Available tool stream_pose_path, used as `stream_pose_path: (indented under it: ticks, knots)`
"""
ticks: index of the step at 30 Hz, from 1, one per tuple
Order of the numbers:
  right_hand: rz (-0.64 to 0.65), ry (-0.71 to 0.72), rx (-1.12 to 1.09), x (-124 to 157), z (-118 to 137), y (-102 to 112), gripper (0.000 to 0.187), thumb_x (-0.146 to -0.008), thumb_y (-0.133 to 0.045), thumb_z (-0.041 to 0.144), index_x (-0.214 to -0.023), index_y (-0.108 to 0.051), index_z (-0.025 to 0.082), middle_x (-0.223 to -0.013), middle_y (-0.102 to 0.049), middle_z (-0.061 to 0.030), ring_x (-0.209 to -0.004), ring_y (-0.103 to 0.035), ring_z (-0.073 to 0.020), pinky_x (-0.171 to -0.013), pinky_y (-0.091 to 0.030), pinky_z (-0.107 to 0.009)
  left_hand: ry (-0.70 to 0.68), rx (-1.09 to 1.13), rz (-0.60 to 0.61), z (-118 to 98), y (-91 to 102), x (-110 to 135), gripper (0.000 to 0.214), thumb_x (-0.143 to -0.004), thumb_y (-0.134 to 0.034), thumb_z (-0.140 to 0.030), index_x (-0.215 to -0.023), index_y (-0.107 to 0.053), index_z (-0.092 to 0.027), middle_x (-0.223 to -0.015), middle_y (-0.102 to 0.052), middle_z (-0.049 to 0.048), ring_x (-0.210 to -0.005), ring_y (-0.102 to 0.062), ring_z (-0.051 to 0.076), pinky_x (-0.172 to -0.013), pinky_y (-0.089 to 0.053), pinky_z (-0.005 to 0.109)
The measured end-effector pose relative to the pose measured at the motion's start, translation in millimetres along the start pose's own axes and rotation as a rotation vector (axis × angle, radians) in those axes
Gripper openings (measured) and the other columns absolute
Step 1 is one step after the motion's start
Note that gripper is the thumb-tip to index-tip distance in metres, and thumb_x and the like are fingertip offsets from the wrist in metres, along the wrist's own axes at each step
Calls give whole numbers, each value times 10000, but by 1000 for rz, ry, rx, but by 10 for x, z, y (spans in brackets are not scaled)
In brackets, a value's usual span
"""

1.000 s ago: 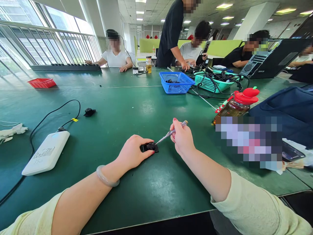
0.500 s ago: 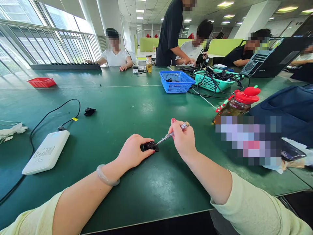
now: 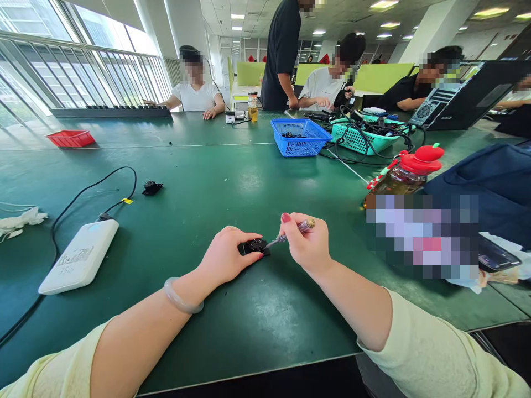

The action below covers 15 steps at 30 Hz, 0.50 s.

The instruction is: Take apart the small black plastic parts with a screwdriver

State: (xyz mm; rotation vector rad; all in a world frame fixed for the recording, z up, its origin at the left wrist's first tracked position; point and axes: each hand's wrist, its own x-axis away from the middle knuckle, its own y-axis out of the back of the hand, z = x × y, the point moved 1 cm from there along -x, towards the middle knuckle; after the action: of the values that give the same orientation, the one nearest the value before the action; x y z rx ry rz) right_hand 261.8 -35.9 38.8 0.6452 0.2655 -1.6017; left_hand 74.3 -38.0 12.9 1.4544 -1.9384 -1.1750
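Observation:
My left hand (image 3: 226, 254) is closed on a small black part (image 3: 258, 246) lying on the green table, thumb on its near side and fingers on its far side. The part's exact kind is too small to make out. In my right hand (image 3: 310, 243) is a slim screwdriver (image 3: 306, 225) with a clear handle. Its shaft slants down to the left, and the tip meets the right side of the black part. A second small black part (image 3: 152, 188) lies farther off to the left, apart from both hands.
A white power bank (image 3: 78, 257) with a black cable lies left. Across the table (image 3: 199, 182) stand a red tray (image 3: 70, 139), a blue basket (image 3: 299, 138) and a green basket (image 3: 360, 138) with cables. A red-lidded bottle (image 3: 402, 171) stands right. Several people are at the far side.
My right hand has lowered slightly, and the screwdriver lies at a flatter angle against the black part. My left hand stays put. The standing person's arm has drawn back.

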Motion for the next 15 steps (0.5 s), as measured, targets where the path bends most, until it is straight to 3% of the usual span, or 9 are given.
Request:
stream_pose_path:
  ticks: [9, 15]
  knots:
    - [-15, 34, 2, 34, 24, -8, 690, -918, -482, 712, -442, -462, 213, -428, -401, 20, -446, -356, -104, -474, -293, -285, -13, -3, 2, -8, -1, -11, 332, -828, -748, -375, -1148, -782, -292, -983, -781, 30, -994, -647, 262, -916, -520, 425]
    - [-10, 80, -2, 47, 45, 2, 627, -906, -522, 701, -509, -605, 222, -491, -560, -14, -470, -478, -127, -489, -371, -289, -3, -11, 10, -16, 6, -7, 306, -826, -744, -368, -1121, -790, -301, -969, -783, 22, -990, -655, 266, -909, -521, 420]
